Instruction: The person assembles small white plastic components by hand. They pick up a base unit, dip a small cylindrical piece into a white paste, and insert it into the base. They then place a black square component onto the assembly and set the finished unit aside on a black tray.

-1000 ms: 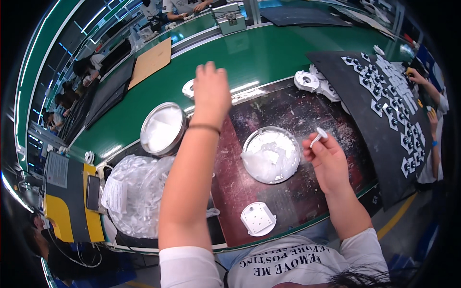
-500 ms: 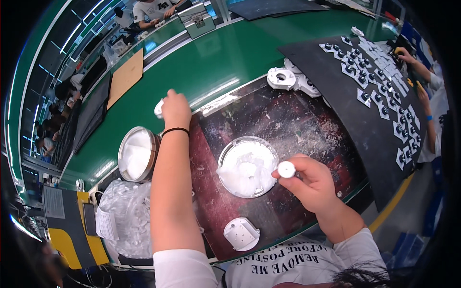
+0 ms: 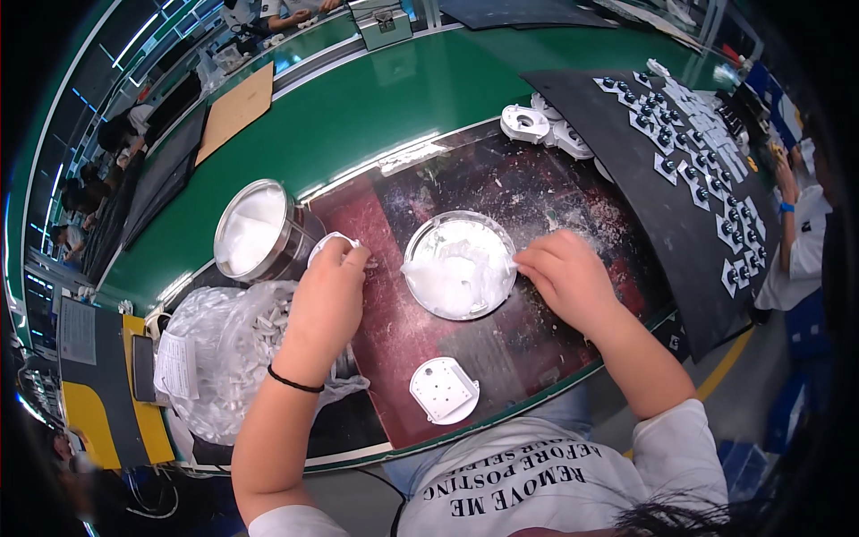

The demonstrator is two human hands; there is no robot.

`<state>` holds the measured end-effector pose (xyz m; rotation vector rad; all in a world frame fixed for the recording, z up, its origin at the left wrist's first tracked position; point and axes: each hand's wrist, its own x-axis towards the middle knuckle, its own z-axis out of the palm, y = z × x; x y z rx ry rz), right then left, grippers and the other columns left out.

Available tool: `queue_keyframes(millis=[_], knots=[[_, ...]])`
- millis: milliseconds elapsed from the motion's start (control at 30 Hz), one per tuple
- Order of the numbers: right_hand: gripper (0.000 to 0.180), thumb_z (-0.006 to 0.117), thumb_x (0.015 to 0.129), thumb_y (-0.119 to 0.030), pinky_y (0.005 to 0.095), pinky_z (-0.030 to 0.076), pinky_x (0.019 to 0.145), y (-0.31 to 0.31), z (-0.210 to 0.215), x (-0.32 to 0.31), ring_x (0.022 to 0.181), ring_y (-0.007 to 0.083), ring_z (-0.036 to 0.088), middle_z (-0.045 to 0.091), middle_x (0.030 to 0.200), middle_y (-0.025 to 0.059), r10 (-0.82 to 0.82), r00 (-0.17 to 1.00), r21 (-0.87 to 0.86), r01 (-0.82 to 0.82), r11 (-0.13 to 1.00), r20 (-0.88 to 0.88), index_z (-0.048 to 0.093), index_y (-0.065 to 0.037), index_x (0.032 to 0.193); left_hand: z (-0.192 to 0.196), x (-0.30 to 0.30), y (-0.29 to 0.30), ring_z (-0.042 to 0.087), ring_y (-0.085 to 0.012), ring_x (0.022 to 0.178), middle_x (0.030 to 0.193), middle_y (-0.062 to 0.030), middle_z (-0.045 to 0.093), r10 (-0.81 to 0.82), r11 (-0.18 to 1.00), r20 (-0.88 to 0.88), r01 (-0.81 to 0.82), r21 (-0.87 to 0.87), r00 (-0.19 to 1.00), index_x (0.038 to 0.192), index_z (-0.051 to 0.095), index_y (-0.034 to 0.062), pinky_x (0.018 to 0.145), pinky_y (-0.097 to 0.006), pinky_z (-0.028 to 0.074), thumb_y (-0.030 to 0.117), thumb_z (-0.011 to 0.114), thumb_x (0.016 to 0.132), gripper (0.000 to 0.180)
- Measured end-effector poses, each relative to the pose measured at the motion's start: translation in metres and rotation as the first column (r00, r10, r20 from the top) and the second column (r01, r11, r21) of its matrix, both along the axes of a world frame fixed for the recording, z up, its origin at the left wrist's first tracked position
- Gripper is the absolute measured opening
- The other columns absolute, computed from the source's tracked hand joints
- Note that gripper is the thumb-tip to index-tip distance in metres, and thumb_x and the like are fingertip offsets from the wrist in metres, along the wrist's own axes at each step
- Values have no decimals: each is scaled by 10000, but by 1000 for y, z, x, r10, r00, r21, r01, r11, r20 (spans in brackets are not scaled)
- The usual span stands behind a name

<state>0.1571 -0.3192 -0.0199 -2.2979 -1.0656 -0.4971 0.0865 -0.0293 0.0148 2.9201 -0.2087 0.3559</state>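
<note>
My left hand (image 3: 329, 291) is closed on a white plastic part (image 3: 329, 242), mostly covered by the fingers, beside a round metal tin (image 3: 293, 234) with white stuff inside. My right hand (image 3: 573, 279) is pinched at the right rim of a shallow round dish (image 3: 413, 300). A bit of white shows at its fingertips, but what they hold is hidden. White, grease-like paste (image 3: 461, 277) is heaped in the dish. Nearer to me lies a white plastic housing plate (image 3: 445, 391), rounded along one side and dotted with small holes.
A clear plastic bag (image 3: 210, 358) of small white parts lies at the left. White housings (image 3: 526, 124) sit at the back of the stained board (image 3: 376, 403). On the right, a black sheet (image 3: 617, 188) carries rows of white parts with black pieces. Another person's hand (image 3: 786, 182) is beyond it.
My left hand has come back toward me with the white part, from the green surface to beside the tin. My right hand has risen to the dish rim; the white gear it held no longer shows clearly.
</note>
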Motion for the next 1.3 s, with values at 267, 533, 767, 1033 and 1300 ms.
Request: queue_keyframes(millis=[267, 533, 767, 1033, 1300], knots=[[123, 651, 745, -92, 346, 427, 765, 5, -1, 18, 881, 211, 546, 594, 874, 14, 32, 995, -120, -21, 993, 95, 674, -96, 866, -14, -26, -5, 561, -295, 971, 1009, -132, 571, -72, 997, -20, 72, 31, 997, 1062, 610, 19, 845, -383, 466, 7, 548, 750, 318], [99, 642, 761, -107, 343, 422, 786, 5, -5, 15, 897, 206, 542, 587, 863, 7, 4, 997, -111, 4, 994, 75, 676, -102, 854, 5, -46, -17, 554, -325, 995, 1072, -144, 584, -148, 989, 114, 145, 30, 982, 1029, 602, 18, 869, -420, 443, 21, 637, 726, 305], [87, 648, 758, -106, 347, 427, 801, 5, -6, 14, 899, 213, 545, 591, 858, 19, 8, 998, -99, -3, 995, 56, 678, -92, 839, 19, -70, -26, 577, -301, 935, 1009, -127, 605, -139, 988, 173, 149, -46, 975, 978, 616, 26, 829, -405, 451, 36, 645, 737, 243], [105, 617, 843, -113, 334, 448, 757, 2, 2, 7, 815, 214, 564, 614, 867, 61, 7, 960, 92, 20, 996, -280, 659, -35, 900, 15, -104, -30, 584, -316, 912, 1003, -128, 611, -66, 977, 136, 92, -195, 989, 998, 623, 23, 789, -397, 466, 56, 669, 735, 269], [195, 632, 876, -162, 191, 403, 601, 2, 24, -33, 645, 49, 487, 597, 782, -12, 370, 253, 427, 233, 873, -894, 647, 12, 962, -4, -132, -49, 591, -330, 943, 1045, -151, 614, 28, 886, 148, 44, -462, 989, 1062, 601, 6, 811, -393, 476, 90, 690, 750, 335]])
